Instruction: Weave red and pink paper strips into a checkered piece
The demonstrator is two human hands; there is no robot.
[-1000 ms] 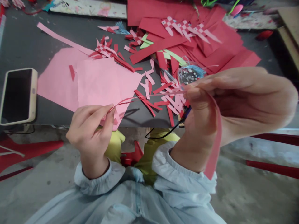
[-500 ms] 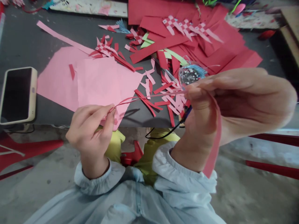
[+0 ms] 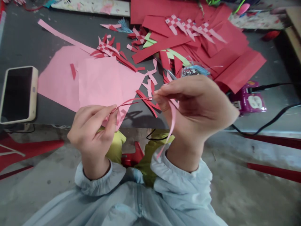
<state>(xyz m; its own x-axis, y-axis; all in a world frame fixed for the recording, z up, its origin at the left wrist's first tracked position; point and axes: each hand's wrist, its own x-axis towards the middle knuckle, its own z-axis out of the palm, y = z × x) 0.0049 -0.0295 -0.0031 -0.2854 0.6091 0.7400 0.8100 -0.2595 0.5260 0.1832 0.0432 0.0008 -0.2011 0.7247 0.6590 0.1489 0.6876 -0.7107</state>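
My left hand [image 3: 92, 130] is closed in a pinch on one end of thin red and pink paper strips [image 3: 131, 101], just off the table's near edge. My right hand [image 3: 195, 106] pinches the other end, and a pink strip [image 3: 171, 124] hangs down from its fingers toward my sleeve. Between the hands the strips stretch almost level. Behind them on the dark table [image 3: 21, 47] lie large pink sheets [image 3: 94, 83] and several loose red and pink cut strips [image 3: 150, 91].
A phone [image 3: 17, 94] lies at the table's left edge. Red paper sheets [image 3: 225, 53] with woven checkered pieces [image 3: 188, 26] are piled at the back right. A purple device [image 3: 248, 100] with black cables sits at the right. Red stool legs stand on the concrete floor.
My right hand has moved left and away from the camera, closer to my left hand. The strip span is shorter, and the purple device behind the hand has come into view.
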